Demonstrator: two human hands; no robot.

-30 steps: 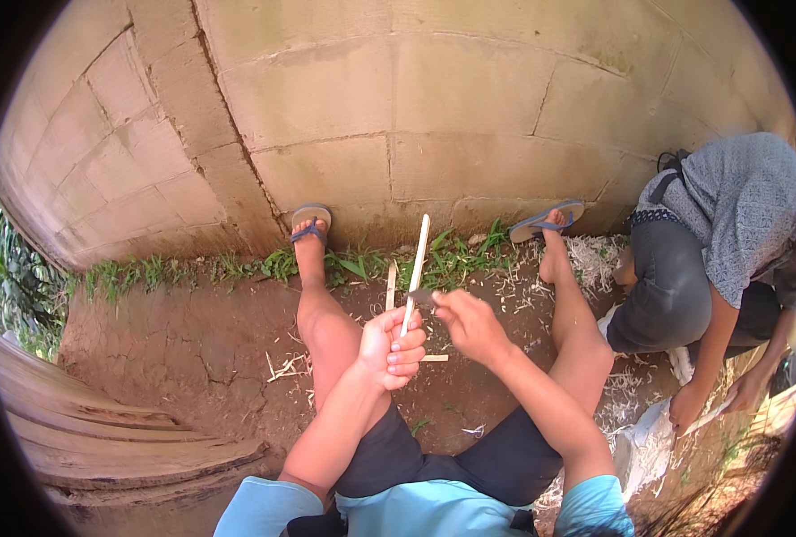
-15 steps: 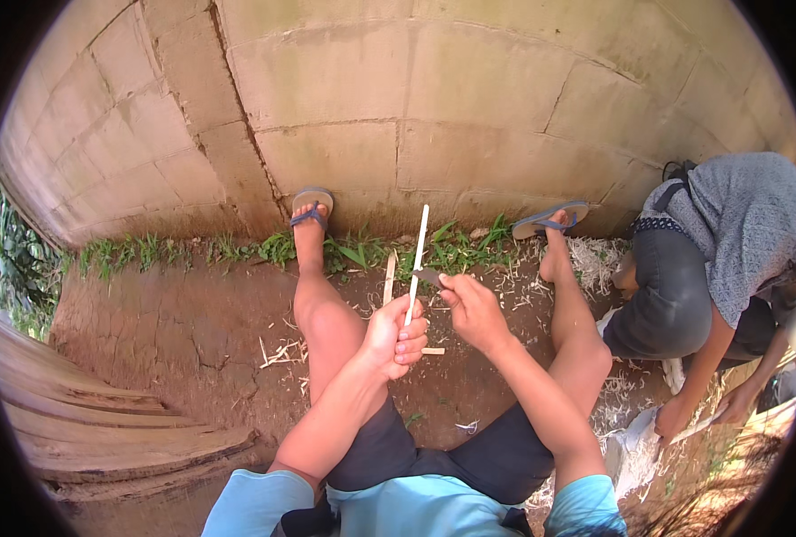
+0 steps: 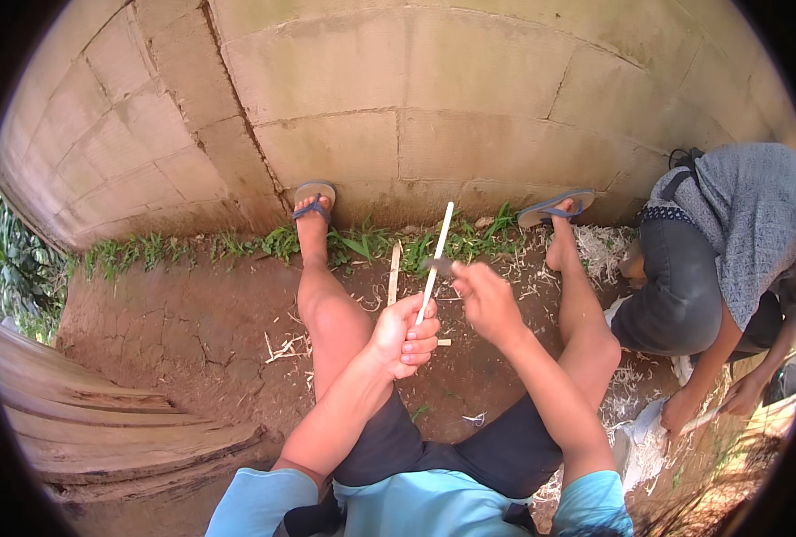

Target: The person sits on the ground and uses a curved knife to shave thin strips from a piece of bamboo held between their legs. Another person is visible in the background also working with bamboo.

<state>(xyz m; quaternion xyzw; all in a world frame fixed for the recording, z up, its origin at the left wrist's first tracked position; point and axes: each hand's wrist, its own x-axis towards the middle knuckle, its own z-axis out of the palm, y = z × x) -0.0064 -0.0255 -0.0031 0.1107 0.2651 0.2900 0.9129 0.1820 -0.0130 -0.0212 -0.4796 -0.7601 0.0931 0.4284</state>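
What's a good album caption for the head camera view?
Left fingers grip a pale stick, right fingers a dark blade, above earth strewn with shavings.

Pale stick [image 3: 442, 240]: lower end hidden inside the left hand [image 3: 404, 338]. Dark blade [image 3: 436, 265]: blurred, its rear concealed from here by the right hand [image 3: 489, 302]. Co-worker [image 3: 743, 224], right of both hands: cropped at the rim.

Green grass [image 3: 359, 244] edges the beige block wall [image 3: 326, 80].
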